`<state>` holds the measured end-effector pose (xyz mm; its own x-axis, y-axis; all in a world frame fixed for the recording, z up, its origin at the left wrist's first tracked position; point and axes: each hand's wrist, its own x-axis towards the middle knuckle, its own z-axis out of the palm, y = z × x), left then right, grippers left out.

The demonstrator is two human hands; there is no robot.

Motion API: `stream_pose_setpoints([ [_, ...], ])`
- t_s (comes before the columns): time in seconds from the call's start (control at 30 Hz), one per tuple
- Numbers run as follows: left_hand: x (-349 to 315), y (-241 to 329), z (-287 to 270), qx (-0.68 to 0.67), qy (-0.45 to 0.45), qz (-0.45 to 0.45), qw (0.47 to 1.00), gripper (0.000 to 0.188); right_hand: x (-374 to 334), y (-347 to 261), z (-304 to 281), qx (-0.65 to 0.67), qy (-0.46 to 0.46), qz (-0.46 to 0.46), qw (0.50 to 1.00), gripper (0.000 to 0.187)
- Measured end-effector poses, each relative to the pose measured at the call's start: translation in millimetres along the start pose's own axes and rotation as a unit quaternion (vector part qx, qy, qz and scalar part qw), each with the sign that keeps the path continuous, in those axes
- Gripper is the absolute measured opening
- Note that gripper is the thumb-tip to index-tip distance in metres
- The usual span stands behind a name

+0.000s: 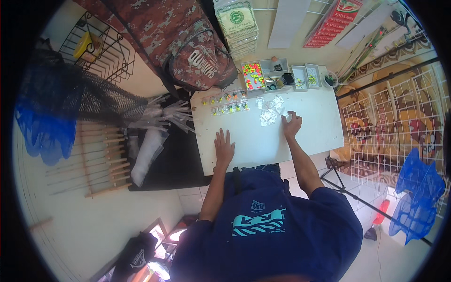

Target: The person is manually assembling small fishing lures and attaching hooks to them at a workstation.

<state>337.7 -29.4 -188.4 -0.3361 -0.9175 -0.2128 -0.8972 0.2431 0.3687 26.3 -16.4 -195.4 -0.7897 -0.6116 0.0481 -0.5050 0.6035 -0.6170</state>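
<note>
My left hand [224, 147] lies flat and open on the white table [319, 127], fingers spread, holding nothing. My right hand [292, 124] reaches farther out and its fingers close on a small clear plastic bag [286, 114] at the edge of a loose pile of clear bags [270, 112]. Two rows of small bagged floats in yellow, orange and green [228, 102] lie beyond my left hand. At the table's far edge stand small trays, one with bright pink and yellow beads [253, 75].
A camouflage backpack [199, 58] leans at the table's far left. Clear bags and wooden-handled rods [105, 164] lie on the floor at left, by blue nets [44, 127]. A white wire grid [399, 127] and another blue net [418, 192] stand at right.
</note>
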Motion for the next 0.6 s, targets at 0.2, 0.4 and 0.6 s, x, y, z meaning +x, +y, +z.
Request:
stream_pose_setpoints([
  [0.2,-17,28,8,-0.019,-0.014,-0.048,0.999,0.071,1,14,6,0.035,-0.047,-0.006,0.998,0.026],
  [0.4,-19,72,24,-0.077,0.045,-0.013,0.996,0.052,-10,30,-16,0.223,-0.120,0.046,0.966,0.024],
  [0.6,-20,164,-8,-0.243,0.105,0.135,0.955,0.034,-33,18,-73,0.237,-0.362,0.094,0.897,0.026],
])
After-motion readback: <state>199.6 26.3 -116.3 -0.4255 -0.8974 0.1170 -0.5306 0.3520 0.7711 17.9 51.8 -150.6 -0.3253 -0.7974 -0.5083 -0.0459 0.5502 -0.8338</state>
